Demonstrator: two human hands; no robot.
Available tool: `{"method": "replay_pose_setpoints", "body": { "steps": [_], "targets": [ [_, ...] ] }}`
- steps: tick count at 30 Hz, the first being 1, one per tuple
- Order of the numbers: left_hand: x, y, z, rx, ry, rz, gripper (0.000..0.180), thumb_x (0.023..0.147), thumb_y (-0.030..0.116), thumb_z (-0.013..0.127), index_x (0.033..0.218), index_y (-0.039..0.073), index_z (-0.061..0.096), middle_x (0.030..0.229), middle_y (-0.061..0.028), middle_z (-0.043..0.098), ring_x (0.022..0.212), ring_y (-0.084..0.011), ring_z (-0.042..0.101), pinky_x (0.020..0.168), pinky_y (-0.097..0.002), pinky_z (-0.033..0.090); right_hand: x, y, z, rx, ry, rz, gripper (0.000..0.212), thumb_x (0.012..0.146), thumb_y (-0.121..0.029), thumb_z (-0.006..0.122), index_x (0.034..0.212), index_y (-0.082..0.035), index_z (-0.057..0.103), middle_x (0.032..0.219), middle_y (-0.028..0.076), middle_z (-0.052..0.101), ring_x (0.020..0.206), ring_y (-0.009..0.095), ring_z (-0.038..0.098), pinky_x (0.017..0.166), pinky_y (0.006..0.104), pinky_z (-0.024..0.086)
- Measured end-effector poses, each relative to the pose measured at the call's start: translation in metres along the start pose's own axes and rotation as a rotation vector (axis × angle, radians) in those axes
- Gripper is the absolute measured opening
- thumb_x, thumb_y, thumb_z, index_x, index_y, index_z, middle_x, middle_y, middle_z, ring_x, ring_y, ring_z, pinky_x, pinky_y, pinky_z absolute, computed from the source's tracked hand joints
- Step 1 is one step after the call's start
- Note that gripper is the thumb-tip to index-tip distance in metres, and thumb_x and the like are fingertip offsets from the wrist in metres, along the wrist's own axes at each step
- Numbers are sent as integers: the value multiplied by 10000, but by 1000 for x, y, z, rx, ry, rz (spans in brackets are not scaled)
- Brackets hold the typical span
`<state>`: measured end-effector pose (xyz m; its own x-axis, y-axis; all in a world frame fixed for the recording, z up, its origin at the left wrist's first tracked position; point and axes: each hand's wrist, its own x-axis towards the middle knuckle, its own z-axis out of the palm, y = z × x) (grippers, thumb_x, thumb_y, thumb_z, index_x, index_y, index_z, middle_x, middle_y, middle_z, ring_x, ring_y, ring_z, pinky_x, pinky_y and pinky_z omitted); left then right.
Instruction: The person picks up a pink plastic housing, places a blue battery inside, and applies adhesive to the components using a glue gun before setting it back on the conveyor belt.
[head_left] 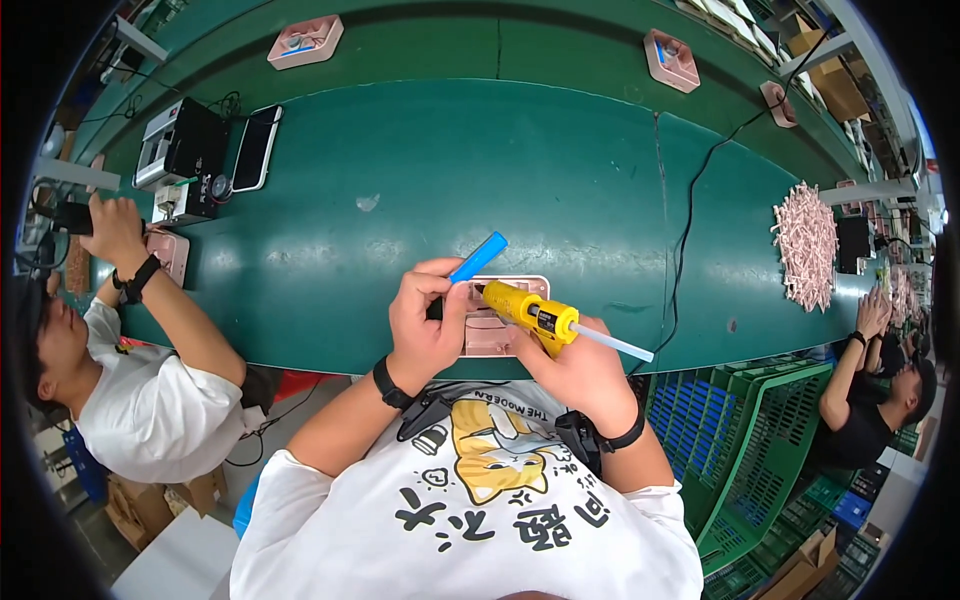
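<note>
My left hand (425,325) is closed around the lower end of a slim blue cylinder (480,257), which tilts up to the right. A yellow hot glue gun (513,303) sits in my right hand (583,377), its nozzle pointing left, close to my left fingertips and the cylinder's lower end. From the gun's back a whitish glue stick (620,342) sticks out. Beneath both hands a pink plastic housing (487,347) with moulded compartments lies on the green table (400,180). My hands and the gun cover much of its inside.
More pink housings (305,42) stand along the far ledge. A phone (257,148) and a black-and-white device (182,150) lie at left, near a co-worker (150,390). At right are a cable (687,220), a heap of pink parts (805,245), green crates (765,440) and another co-worker (870,405).
</note>
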<state>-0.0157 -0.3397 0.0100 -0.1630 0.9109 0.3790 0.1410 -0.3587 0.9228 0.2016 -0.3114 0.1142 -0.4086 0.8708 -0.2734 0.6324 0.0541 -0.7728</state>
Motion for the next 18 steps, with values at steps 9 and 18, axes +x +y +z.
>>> {"method": "replay_pose_setpoints", "body": {
  "steps": [9, 18],
  "targets": [
    [4, 4, -2, 62, 50, -30, 185, 1022, -24, 733, 1021, 32, 556, 1095, -171, 774, 862, -165, 724, 738, -302, 586, -23, 22, -11, 273, 16, 101, 289, 1015, -203, 796, 1221, -2, 778, 909, 57, 783, 786, 165, 756, 721, 335, 591],
    [14, 8, -5, 248, -29, 136, 225, 900, 6, 800, 979, 70, 599, 928, -115, 757, 873, -265, 692, 825, -391, 568, -32, 29, -25, 379, 106, 330, 301, 1018, -203, 811, 1205, 28, 765, 946, 65, 789, 857, 135, 748, 772, 311, 581]
  ]
}}
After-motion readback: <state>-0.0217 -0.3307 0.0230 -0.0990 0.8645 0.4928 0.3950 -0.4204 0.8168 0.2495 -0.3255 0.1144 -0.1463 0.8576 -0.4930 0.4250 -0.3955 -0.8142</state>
